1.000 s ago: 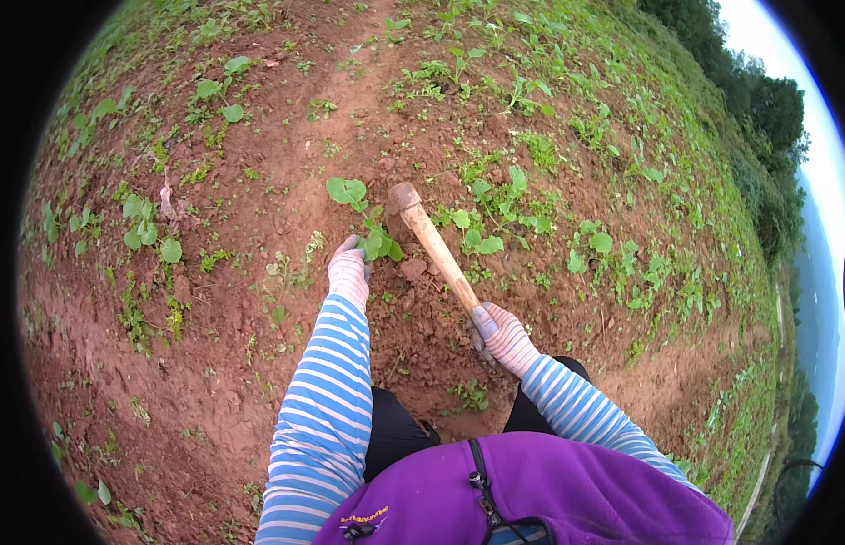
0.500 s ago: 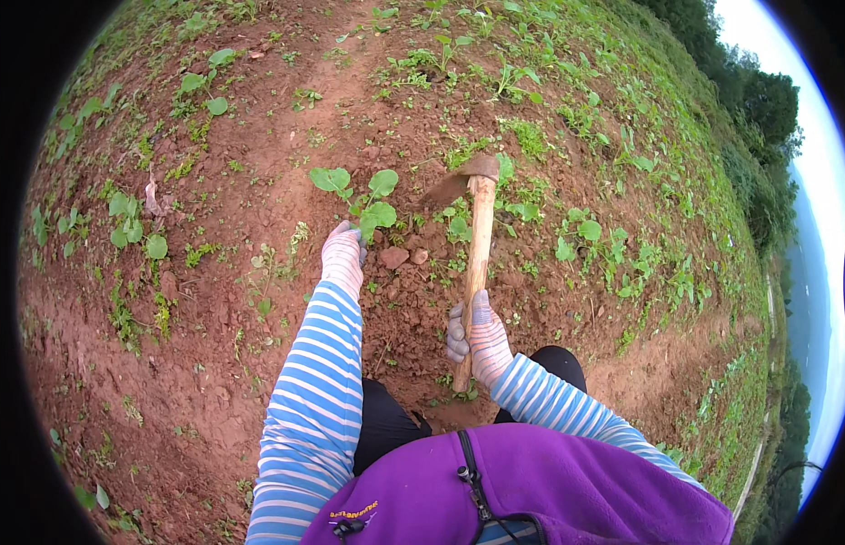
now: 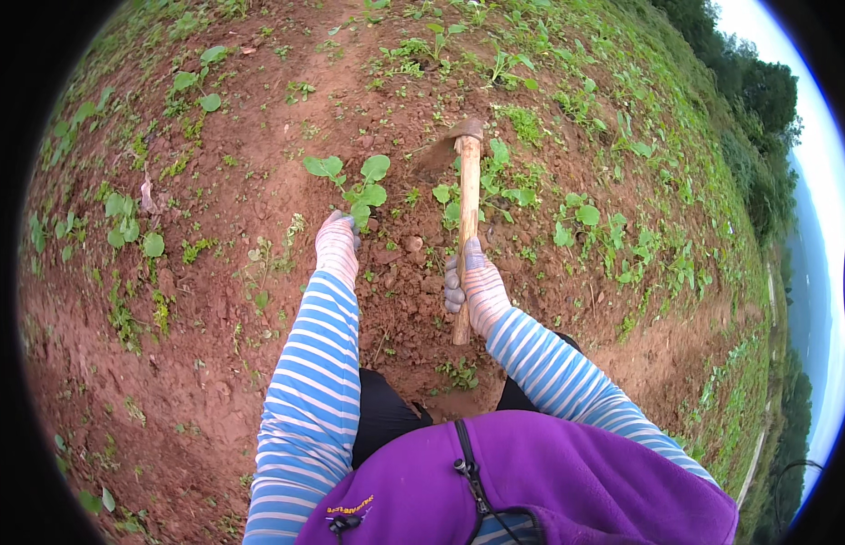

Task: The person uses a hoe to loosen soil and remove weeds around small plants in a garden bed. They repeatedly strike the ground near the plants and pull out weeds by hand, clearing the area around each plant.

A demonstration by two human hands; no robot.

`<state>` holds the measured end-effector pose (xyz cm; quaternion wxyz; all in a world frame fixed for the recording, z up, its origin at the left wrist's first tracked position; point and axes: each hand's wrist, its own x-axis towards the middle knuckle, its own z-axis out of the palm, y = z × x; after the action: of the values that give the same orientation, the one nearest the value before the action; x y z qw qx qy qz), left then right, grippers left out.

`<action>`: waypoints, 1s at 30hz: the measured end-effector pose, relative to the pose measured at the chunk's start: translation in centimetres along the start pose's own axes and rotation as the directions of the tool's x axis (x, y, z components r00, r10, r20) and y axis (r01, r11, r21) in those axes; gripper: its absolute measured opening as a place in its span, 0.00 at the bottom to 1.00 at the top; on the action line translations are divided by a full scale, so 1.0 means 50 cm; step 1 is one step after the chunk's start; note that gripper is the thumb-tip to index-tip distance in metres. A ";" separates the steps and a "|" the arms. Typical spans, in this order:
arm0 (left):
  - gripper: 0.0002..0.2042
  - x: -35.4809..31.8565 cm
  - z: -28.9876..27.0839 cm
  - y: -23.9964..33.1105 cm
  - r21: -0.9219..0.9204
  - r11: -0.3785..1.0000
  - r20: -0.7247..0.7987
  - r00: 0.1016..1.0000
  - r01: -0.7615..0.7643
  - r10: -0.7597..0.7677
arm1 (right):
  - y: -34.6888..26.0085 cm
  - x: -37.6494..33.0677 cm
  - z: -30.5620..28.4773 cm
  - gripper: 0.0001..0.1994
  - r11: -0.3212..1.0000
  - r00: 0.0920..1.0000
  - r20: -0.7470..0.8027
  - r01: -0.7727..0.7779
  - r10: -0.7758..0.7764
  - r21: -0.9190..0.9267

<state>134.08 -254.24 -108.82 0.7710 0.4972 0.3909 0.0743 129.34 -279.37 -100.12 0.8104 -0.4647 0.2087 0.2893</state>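
My left hand (image 3: pixel 337 245), in a pale striped glove with grey fingertips, is closed at the base of a young broad-leaved plant (image 3: pixel 359 191). Its leaves fan out just beyond my fingers, while the stem and part of the grip are hidden. To the right, my right hand (image 3: pixel 478 289), gloved alike, wraps round the lower part of the wooden handle of a short hoe (image 3: pixel 467 204). The brown metal blade (image 3: pixel 443 147) is at the far end, pointing left over the soil. Loose, crumbly reddish soil (image 3: pixel 400 295) lies between my hands.
Leafy plants (image 3: pixel 581 218) and small weeds grow on the right, with more leafy plants (image 3: pixel 123 222) on the left. A small weed (image 3: pixel 459 373) stands near my knees. Bushes (image 3: pixel 759 100) edge the sloping field at the far right.
My right hand and the hoe have moved forward, away from my body. My left hand stays at the plant, with only a slight shift in view. Clods between the hands look rearranged.
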 end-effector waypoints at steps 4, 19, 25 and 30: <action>0.21 0.003 0.002 -0.001 -0.029 1.000 -0.009 1.000 0.005 -0.005 | 0.104 -0.068 -0.018 0.27 0.989 0.987 0.073 -0.144 0.146 -0.034; 0.21 0.015 -0.010 -0.001 -0.033 0.999 -0.016 1.000 -0.003 0.003 | 0.068 -0.031 -0.015 0.27 0.992 0.987 0.102 -0.125 0.125 -0.007; 0.23 0.004 -0.009 0.009 -0.045 0.998 -0.045 0.998 0.049 -0.051 | 0.092 -0.093 -0.067 0.26 0.981 0.978 0.140 -0.138 0.158 -0.140; 0.20 -0.035 -0.004 0.012 -0.068 0.998 -0.006 1.000 0.015 -0.016 | 0.028 -0.060 -0.096 0.25 0.988 0.997 0.079 0.007 0.005 -0.151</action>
<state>132.93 -254.66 -107.44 0.7866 0.4675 0.3946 0.0831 125.85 -283.84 -101.51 0.7805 -0.5132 0.1538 0.3222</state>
